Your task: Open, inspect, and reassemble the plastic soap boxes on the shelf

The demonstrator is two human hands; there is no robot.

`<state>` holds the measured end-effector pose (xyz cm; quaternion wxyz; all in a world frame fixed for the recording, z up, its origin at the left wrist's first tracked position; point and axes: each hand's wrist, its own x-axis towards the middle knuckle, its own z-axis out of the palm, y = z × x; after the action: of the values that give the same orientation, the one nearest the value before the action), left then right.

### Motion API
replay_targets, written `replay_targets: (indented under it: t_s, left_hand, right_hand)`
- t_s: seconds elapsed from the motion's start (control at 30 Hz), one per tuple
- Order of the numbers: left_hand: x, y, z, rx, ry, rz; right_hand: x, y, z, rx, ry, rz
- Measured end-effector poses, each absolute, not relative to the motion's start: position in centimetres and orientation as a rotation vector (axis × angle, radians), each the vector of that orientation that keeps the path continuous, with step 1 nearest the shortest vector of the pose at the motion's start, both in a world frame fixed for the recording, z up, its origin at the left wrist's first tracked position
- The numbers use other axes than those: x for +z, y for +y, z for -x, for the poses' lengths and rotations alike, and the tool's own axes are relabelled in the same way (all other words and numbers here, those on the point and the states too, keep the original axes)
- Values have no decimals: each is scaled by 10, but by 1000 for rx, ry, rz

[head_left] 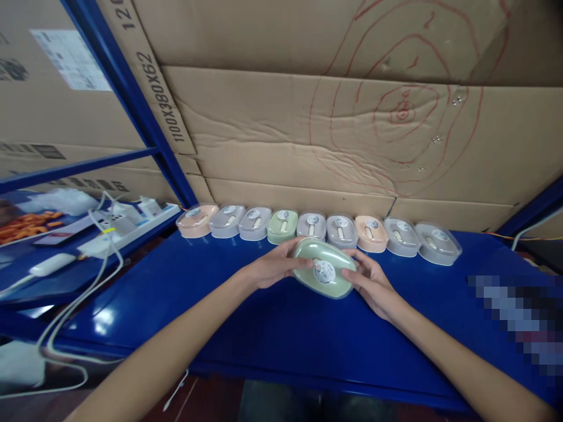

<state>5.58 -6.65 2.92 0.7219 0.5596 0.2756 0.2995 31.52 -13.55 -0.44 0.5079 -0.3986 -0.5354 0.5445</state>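
Left hand (275, 266) and right hand (375, 282) both gripping one green box (323, 287), thumbs on its top either side of the round sticker (324, 272), other fingers curled round the ends, partly hidden, closed to box width. Box is tilted, held over the blue table (308, 340), in front of a row of nine peach, grey and green boxes (342, 234) by the cardboard wall (272, 140).

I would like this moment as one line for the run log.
left hand: holds green container | right hand: holds its other end | container row: behind, on blue table
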Motion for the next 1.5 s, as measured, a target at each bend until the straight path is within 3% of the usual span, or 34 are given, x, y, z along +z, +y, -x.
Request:
replay_targets:
  t_s: [0.2,0.43,0.73,1.1,1.27,1.5]
  left_hand:
    - [39,-66,-55,769,732,-1264]
    - [44,-63,-52,848,799,-1354]
    - [76,-41,-1,449,807,-1845]
    - [61,-20,30,204,1086,-1915]
    - [64,-23,28,305,1110,-2040]
    - [56,-124,14,944,1461,-2648]
  right_hand:
    - [-10,-135,-312,1275,-1302,1006]
    - [-10,-140,-313,648,-1886,1113]
    - [-3,-140,-315,692,-1997,1136]
    - [-5,-140,-315,685,-2032,1112]
    - [-4,-140,-315,690,-2042,1108]
    - [-5,-140,-315,680,-2058,1094]
